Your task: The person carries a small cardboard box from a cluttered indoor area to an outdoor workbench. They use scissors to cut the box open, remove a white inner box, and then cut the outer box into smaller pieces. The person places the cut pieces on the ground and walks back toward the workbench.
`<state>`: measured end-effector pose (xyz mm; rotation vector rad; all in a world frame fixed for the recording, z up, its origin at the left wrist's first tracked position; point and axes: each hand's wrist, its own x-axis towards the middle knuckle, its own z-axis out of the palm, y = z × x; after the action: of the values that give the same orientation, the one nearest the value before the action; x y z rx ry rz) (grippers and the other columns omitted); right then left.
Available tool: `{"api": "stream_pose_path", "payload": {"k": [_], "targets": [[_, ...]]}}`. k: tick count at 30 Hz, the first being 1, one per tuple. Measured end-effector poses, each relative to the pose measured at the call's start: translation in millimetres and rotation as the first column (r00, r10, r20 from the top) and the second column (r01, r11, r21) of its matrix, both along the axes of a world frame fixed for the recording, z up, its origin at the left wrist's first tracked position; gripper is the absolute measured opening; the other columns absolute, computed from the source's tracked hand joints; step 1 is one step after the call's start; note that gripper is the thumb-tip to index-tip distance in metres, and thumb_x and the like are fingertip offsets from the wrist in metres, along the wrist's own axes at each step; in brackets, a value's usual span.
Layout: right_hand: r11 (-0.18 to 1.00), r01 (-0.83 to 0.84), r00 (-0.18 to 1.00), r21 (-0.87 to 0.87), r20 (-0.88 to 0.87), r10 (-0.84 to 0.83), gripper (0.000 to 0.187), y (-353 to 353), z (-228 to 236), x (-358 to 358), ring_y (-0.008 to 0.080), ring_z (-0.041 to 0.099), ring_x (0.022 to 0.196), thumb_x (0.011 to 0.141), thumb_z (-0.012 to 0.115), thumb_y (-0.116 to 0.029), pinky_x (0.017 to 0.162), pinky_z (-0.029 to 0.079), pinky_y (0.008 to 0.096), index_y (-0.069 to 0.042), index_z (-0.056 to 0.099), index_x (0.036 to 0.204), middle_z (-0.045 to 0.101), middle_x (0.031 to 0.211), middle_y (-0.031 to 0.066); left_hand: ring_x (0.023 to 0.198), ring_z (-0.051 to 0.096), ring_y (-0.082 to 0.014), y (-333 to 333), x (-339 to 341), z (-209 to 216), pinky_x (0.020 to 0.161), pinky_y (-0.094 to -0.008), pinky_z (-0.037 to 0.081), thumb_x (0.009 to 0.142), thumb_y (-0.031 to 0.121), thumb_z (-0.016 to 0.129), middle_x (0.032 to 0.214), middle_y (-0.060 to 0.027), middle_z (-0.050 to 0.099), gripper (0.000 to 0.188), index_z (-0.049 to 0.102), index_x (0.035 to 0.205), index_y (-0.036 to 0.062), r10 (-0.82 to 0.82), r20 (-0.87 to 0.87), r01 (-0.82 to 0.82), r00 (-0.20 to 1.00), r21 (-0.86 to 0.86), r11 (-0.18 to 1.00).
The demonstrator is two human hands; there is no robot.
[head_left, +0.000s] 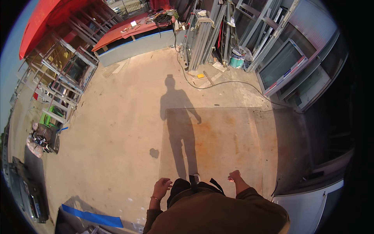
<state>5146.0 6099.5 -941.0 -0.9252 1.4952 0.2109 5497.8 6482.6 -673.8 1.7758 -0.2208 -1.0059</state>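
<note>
I stand on a concrete yard with my shadow stretching ahead. My left hand hangs by my hip with fingers loosely curled and nothing in it. My right hand is out to the side, loosely closed, also holding nothing. Both hands hover over a rusty steel floor plate. One shoe tip shows below me. Brown sleeves cover my forearms.
Metal window frames are stacked at the left. Aluminium profiles and a paint bucket stand at the back. Framed glass windows lean at the right. A cable crosses the floor. A blue strip lies lower left.
</note>
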Motion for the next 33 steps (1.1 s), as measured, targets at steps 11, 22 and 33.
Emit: {"api": "stream_pose_path", "payload": {"k": [11, 22, 33], "targets": [[0.736, -0.292, 0.748, -0.611, 0.334, 0.574, 0.021, -182, 142, 449, 0.0203, 0.073, 0.070, 0.097, 0.063, -0.018, 0.061, 0.059, 0.0338, 0.001, 0.068, 0.102, 0.075, 0.088, 0.0136, 0.080, 0.075, -0.0201, -170, 228, -45, 0.066, -0.0303, 0.060, 0.100, 0.021, 0.066, 0.100, -0.0134, 0.075, 0.028, 0.064, 0.114, -0.0032, 0.093, -0.079, -0.090, 0.992, 0.050, 0.995], [0.899, 0.436, 0.807, -0.028, -0.431, -0.405, 0.029, -288, 10, 223, 0.0379, 0.074, 0.067, 0.103, 0.044, -0.013, 0.050, 0.060, 0.0461, 0.008, 0.061, 0.112, 0.073, 0.093, 0.0271, 0.084, 0.075, -0.0180, -522, 500, 7, 0.072, -0.0302, 0.059, 0.098, 0.026, 0.068, 0.099, -0.0101, 0.075, 0.030, 0.067, 0.113, 0.0001, -0.270, 0.198, 0.283, 0.942, -0.041, 0.958], [0.963, 0.230, 0.973, -0.137, 0.024, -0.229, 0.024, -643, 61, 519, 0.0288, 0.073, 0.070, 0.096, 0.061, -0.013, 0.059, 0.060, 0.0408, 0.006, 0.063, 0.109, 0.073, 0.095, 0.0205, 0.087, 0.075, -0.0188, -788, 656, 11, 0.071, -0.0302, 0.059, 0.099, 0.025, 0.067, 0.102, -0.0119, 0.075, 0.031, 0.066, 0.117, -0.0005, -0.286, 0.103, 0.287, 0.953, -0.001, 0.958]]}}
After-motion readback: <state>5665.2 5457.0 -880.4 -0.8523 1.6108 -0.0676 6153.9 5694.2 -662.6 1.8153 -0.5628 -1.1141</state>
